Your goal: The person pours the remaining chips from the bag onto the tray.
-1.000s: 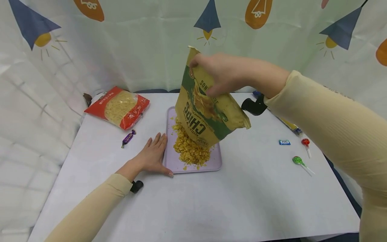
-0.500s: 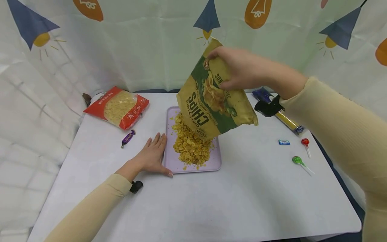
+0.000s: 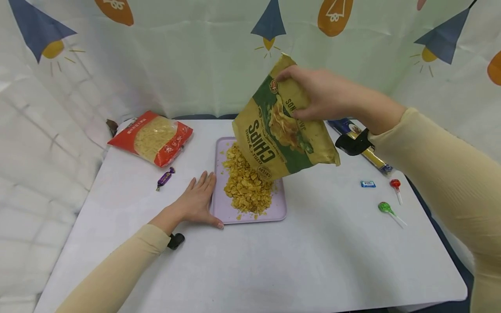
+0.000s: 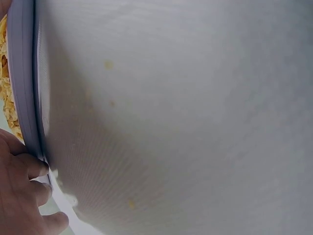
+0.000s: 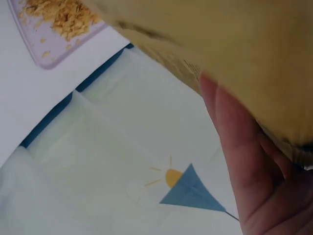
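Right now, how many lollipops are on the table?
2. A red lollipop lies near the table's right edge, and a green lollipop lies just in front of it. The arm might hide others.

A white table (image 3: 321,261) with rounded corners fills the lower part of the head view, its top smooth and evenly lit, with only faint soft shadows. Behind its far edge and along both side edges hangs a pale green-white curtain (image 3: 188,65), creased in a grid of fold lines. The curtain is printed with dark blue cones over yellow bulbs with short rays, and with orange bulb shapes near the top edge. A dark blue strip shows beneath the curtain's hem along the table's far edge. The right wrist view shows the same curtain (image 5: 122,161) with one blue cone print.
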The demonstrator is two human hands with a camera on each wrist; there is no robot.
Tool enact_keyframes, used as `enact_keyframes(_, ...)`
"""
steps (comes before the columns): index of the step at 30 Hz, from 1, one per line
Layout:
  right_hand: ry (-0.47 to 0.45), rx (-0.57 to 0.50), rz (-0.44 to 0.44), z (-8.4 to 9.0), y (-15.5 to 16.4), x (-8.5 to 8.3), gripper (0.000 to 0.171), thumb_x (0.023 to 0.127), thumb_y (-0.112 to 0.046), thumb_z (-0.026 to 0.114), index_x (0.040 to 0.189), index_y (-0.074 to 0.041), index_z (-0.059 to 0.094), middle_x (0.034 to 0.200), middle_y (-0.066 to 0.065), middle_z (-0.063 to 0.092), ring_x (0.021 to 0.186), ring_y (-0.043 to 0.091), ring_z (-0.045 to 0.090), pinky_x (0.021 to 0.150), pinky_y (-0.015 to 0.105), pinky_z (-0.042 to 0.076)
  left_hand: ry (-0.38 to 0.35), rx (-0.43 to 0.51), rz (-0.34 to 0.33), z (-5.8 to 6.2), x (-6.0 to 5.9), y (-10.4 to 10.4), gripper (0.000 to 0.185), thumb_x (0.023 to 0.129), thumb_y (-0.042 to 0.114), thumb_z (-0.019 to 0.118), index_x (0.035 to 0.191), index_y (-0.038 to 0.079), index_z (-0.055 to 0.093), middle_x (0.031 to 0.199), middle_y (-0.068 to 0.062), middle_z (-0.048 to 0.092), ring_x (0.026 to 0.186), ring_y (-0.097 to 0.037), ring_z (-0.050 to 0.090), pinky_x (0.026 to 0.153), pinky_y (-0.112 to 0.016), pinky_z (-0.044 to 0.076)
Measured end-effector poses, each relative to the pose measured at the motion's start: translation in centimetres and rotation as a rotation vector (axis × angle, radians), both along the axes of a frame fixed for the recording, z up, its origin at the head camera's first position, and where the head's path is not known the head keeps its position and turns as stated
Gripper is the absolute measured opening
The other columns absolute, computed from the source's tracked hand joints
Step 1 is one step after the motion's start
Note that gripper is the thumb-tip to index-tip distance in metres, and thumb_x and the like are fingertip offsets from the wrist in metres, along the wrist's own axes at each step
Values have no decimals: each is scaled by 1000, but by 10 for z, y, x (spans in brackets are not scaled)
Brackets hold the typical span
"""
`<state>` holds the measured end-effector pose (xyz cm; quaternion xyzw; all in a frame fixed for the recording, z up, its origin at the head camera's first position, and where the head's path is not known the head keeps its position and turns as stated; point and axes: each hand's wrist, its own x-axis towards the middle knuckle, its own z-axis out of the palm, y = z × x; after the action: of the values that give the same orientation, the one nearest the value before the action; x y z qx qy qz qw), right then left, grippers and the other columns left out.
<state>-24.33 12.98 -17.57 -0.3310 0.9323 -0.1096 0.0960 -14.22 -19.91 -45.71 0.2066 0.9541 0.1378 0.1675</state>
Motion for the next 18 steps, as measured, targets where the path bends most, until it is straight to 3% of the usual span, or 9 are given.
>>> enact_keyframes(15,27,-14,21,-7,2,0,75,93,-8,67,157,-11,29,129,17,59,96,33,63,83,46,53,-2,10,0,-3,0,-1,150,61,74,84,160,-11,9,169,-29,6,157,-48,-1,125,-68,5)
enact_keyframes(18,29,5,12,-10,1,-4,75,93,-9,67,158,-11,29,135,17,57,100,34,62,87,47,52,-4,8,4,-4,0,-1,150,61,74,84,160,-10,9,169,-29,6,158,-48,-1,125,-68,5)
